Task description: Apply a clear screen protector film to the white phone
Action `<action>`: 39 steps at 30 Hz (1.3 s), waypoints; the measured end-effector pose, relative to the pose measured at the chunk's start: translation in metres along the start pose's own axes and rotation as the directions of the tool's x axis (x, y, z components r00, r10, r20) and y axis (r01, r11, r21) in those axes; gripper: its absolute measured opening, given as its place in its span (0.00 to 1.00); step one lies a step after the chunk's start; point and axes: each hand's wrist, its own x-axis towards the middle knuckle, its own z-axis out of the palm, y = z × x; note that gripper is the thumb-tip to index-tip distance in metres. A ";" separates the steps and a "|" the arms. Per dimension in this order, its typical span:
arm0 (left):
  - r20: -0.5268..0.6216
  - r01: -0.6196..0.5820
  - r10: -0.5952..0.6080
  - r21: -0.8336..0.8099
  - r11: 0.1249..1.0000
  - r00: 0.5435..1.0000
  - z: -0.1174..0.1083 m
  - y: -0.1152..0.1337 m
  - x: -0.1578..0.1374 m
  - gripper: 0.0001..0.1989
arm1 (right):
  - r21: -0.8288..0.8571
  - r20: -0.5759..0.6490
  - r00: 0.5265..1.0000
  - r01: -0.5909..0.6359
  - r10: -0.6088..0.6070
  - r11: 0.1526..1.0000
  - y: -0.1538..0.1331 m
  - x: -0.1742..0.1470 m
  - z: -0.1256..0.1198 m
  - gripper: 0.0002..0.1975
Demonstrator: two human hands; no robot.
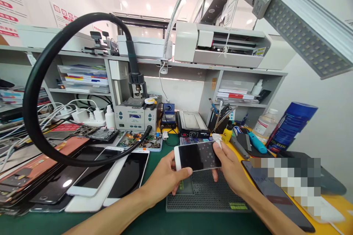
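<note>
left hand and right hand grasp a white-framed phone. lettering on mat and blue can is illegible.

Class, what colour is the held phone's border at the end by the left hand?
White. The phone's border there shows best in the head view.

The white-framed rectangular phone has a glossy black screen (dulled by pale spots); at six o'clock, a matt, rough-textured dark-grey mat; toward ten, a smooth, rubbery black looped hose.
</note>
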 end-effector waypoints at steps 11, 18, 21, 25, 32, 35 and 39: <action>-0.149 0.013 -0.001 0.081 0.997 0.989 0.008 -0.002 0.000 0.28 | -0.060 0.045 0.999 0.009 -0.006 0.998 -0.018 -0.011 0.011 0.22; -0.253 -0.006 -0.001 -0.024 1.000 0.967 0.002 -0.003 0.002 0.23 | -0.060 0.045 0.999 -0.005 0.008 0.998 -0.010 -0.013 0.014 0.23; -0.327 -0.015 -0.009 -0.070 0.997 0.945 -0.002 0.000 0.002 0.24 | -0.067 0.073 0.997 0.004 0.001 0.998 -0.009 -0.015 0.016 0.23; -0.325 -0.030 -0.012 -0.124 0.992 0.946 -0.002 0.002 0.001 0.24 | -0.072 0.066 0.998 0.014 -0.009 0.997 -0.011 -0.014 0.017 0.23; -0.271 -0.021 -0.011 -0.114 0.993 0.963 0.000 0.003 0.001 0.24 | -0.121 0.100 0.995 -0.013 0.026 0.993 -0.004 -0.008 0.014 0.21; -0.288 -0.025 -0.003 -0.094 0.995 0.958 0.000 0.002 0.002 0.24 | -0.172 0.104 0.993 -0.041 0.059 0.984 0.000 -0.007 0.016 0.20; -0.286 -0.003 -0.009 -0.043 0.999 0.958 0.004 0.001 0.002 0.26 | -0.251 0.022 0.995 -0.085 0.094 0.964 0.002 -0.005 0.018 0.20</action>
